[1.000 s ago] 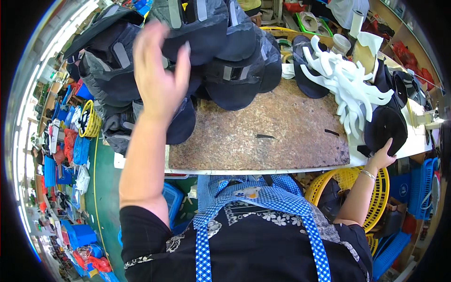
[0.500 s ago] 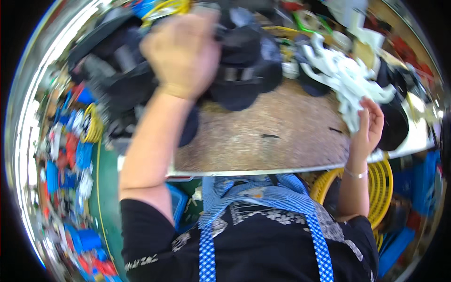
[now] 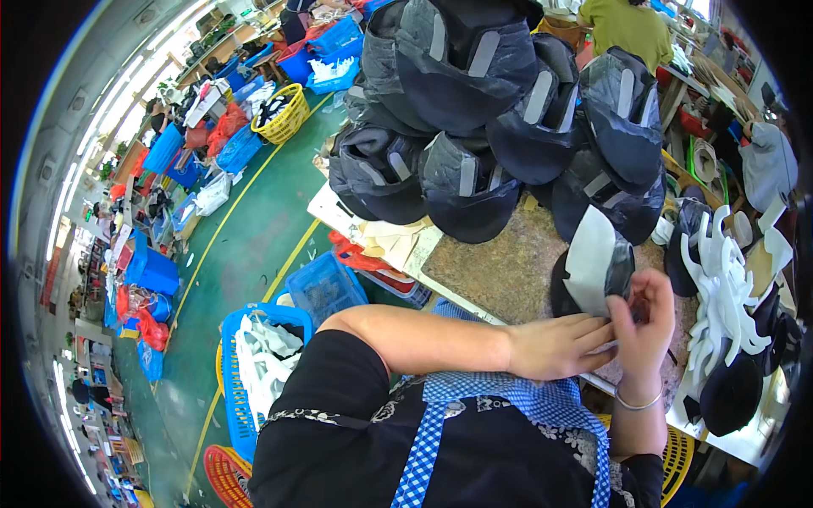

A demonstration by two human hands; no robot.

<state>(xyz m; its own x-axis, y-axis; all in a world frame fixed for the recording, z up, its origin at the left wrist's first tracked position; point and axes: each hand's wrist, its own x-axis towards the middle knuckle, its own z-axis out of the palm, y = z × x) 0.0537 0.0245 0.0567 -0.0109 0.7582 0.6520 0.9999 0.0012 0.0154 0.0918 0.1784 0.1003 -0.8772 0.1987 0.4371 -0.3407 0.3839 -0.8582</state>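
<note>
In front of me is a black cap-shaped piece (image 3: 559, 288) with a white curved panel (image 3: 590, 258) standing up against it. My left hand (image 3: 555, 349) reaches across from the left, its bent fingers closed at the piece's lower edge; its thumb is hidden. My right hand (image 3: 648, 323) is at the lower right edge, thumb and fingertips pinching there. The fingers of both hands nearly meet. Beyond them lies a heap of similar black cap-shaped pieces (image 3: 466, 93), several bearing pale grey strips. White curved strips (image 3: 720, 296) are bunched to the right of my right hand.
The brown worktop (image 3: 483, 271) has a pale edge close to my body. To the left stand a blue basket of white pieces (image 3: 233, 381) and a blue bin (image 3: 318, 292) above green floor. A person in a green top (image 3: 627, 30) is at the far right.
The view has swung, bringing more floor into sight on the left. My left hand has come down from the black heap to my right hand. Both are now at a black piece with a white panel.
</note>
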